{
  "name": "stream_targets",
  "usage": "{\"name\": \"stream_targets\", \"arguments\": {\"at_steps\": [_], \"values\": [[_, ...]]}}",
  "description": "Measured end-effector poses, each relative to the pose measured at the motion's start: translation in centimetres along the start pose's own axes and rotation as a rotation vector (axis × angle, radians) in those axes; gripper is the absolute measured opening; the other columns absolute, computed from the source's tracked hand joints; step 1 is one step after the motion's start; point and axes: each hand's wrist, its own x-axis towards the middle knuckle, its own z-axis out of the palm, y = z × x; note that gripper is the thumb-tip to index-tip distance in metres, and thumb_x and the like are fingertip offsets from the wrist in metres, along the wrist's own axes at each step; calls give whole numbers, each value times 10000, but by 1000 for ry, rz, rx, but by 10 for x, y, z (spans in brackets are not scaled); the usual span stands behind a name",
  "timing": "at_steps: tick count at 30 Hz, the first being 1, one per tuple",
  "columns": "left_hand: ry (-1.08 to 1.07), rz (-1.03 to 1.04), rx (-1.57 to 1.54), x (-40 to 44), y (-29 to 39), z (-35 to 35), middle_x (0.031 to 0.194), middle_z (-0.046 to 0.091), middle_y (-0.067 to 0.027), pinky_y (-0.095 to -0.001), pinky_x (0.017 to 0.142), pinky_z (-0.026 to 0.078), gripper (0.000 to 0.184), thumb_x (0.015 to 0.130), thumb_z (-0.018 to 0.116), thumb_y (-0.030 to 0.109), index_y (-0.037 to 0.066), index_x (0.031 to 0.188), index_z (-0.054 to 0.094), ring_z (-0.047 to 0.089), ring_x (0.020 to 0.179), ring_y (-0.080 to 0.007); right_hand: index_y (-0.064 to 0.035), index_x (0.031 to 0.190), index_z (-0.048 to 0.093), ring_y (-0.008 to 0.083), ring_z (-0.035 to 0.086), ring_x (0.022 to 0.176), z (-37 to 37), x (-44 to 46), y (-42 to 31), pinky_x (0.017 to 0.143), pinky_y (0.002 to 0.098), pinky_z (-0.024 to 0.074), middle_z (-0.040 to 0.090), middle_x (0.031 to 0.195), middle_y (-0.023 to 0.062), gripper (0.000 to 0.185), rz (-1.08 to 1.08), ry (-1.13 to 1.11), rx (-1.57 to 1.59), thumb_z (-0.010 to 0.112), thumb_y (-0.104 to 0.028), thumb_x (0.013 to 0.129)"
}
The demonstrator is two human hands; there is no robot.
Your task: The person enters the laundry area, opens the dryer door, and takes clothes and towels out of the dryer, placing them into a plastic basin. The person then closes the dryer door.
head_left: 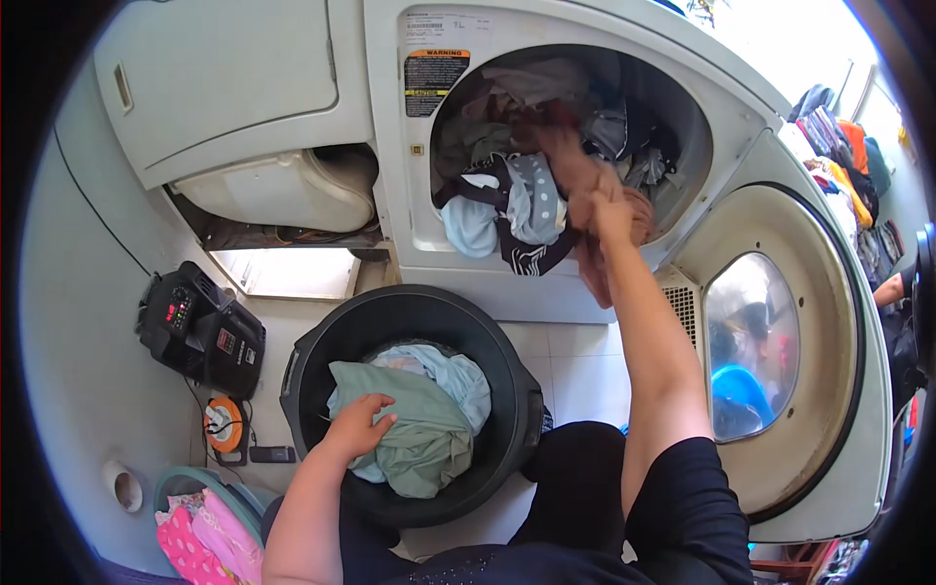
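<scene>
White metal dryer (419, 195): round door open, laundry inside. Before it, a black round plastic tub (331, 336) holding a sage-green fabric piece (419, 453). Brownish-pink cloth (575, 177), at the drum mouth, is gripped by the right hand (609, 216). Left hand (361, 426), fingers loosely spread, rests on the green piece.

The right arm (655, 327) enters from about 4 o'clock, covered in black above the elbow and bare below it, and stretches long with only a slight bend, the forearm aimed between 11 and 12. Its hand (612, 207) sits toward 2 o'clock, fingers folded in a grip, their outlines blurred. The left arm (304, 522) rises from the 7 o'clock edge, forearm bare and slanting toward 1. The left hand (361, 429) is back-up and relaxed, thumb and forefinger parted, tips pointing toward 2 or 3 o'clock. The hands are well apart.
</scene>
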Motion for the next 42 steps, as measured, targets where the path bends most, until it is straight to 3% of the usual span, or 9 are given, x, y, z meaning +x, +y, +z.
{"name": "stream_targets", "arguments": {"at_steps": [7,15,18,20,23,25,30,35,42], "values": [[-26,-132,-314,1,10,-3,1052,585,-104,-334,761,462,333,843,539,271,51,1094,549,578,905,-214,8,1007,530,181,531,839,-48,-113,-148,799,280,420,573,946,117,281,-219,-388,886,560,-53,734],[61,-35,-1837,-8,59,-21,917,627,-61,-280,690,477,380,852,500,298,40,1130,525,607,817,-194,15,937,507,172,491,715,-22,-266,-152,649,294,426,547,833,129,348,-383,-1144,320,652,-241,750],[-65,39,-1708,-16,37,-27,915,631,-62,-253,664,469,367,832,527,280,29,1099,545,604,777,-181,5,773,516,161,433,607,2,-289,-126,564,292,396,519,740,96,298,-442,-1326,446,650,-260,753],[-184,114,-1574,-21,22,-30,913,635,-63,-226,638,461,354,812,555,261,17,1068,566,602,737,-168,4,692,513,161,429,561,44,-272,-84,552,267,392,504,707,68,334,-334,-689,632,657,-291,754],[169,431,-418,-36,25,-11,904,625,-51,-199,593,439,265,762,601,193,18,960,612,567,693,-128,25,818,522,169,512,636,43,-224,-75,606,252,444,552,746,92,330,102,-175,474,666,-263,749],[-148,373,-419,-36,38,-17,898,610,-48,-205,630,431,264,760,600,191,16,957,606,550,717,-125,52,975,524,187,567,747,48,-202,-55,675,241,462,584,845,117,413,538,-330,794,666,-265,750],[-921,187,-444,-39,65,-29,884,571,-41,-217,723,412,261,755,598,184,10,949,594,506,777,-119,66,1102,491,185,561,880,41,-194,-53,749,269,460,578,985,151,504,448,-645,864,620,-319,804],[-205,113,-1383,-18,39,-16,1248,395,-143,-349,957,302,873,680,640,589,26,1280,345,401,1110,-241,63,1119,490,180,567,867,4,-229,-105,762,271,460,578,1013,153,485,440,-866,859,598,-309,828],[13,170,-1465,-6,59,-7,1199,472,-165,-332,919,356,722,720,680,392,-12,1244,392,462,1078,-253,22,1050,559,192,547,866,39,-283,-71,773,254,429,576,1029,120,479,-247,-1032,475,535,-410,843]]}}
